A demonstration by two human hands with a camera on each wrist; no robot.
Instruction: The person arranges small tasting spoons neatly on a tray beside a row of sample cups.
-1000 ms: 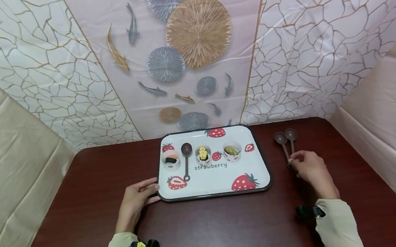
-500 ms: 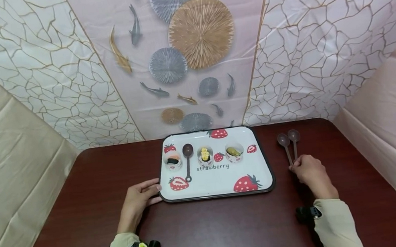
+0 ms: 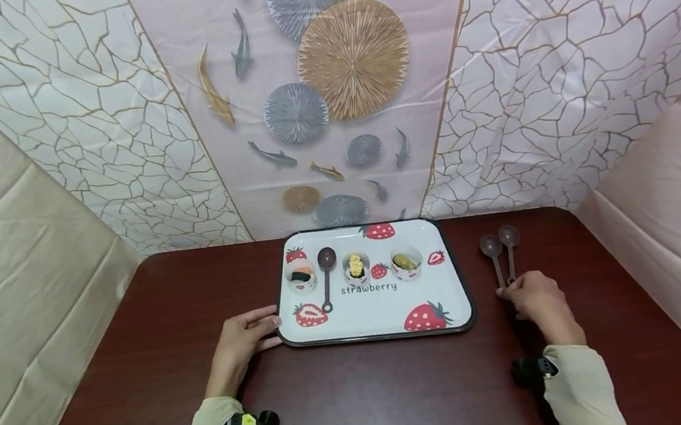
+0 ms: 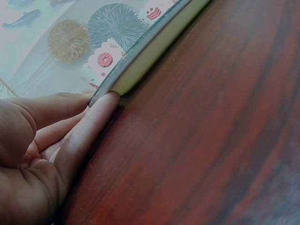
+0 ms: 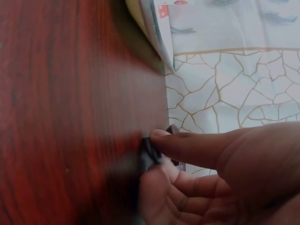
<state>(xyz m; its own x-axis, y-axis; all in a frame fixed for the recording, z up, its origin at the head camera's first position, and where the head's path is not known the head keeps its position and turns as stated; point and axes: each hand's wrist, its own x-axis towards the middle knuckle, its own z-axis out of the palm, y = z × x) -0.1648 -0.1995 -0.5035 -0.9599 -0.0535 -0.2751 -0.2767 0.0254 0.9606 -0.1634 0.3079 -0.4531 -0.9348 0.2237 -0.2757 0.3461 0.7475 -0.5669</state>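
Note:
In the head view, my left hand (image 3: pixel 238 348) holds the left edge of a white strawberry-print tray (image 3: pixel 364 317). The left wrist view has fingers on both sides of the tray's rim (image 4: pixel 140 58). On the tray, a dark brown spoon (image 3: pixel 326 280) lies between small printed cups of food: one with sushi (image 3: pixel 301 275), one with a yellow-topped piece (image 3: pixel 356 267), and one with a green piece (image 3: pixel 406 262). To the tray's right, my right hand (image 3: pixel 542 303) pinches the handle end of a translucent brown spoon (image 3: pixel 491 246). A similar spoon (image 3: pixel 508 236) lies beside it, its handle end near my fingers.
The dark red wooden table (image 3: pixel 360 397) extends around the tray. A patterned cloth (image 3: pixel 357 134) hangs at its back edge, and beige padded panels (image 3: pixel 29 273) stand on both sides.
The head view has shifted a little. My right hand and the pinched spoon have come slightly toward me. My left hand keeps its place at the tray's edge.

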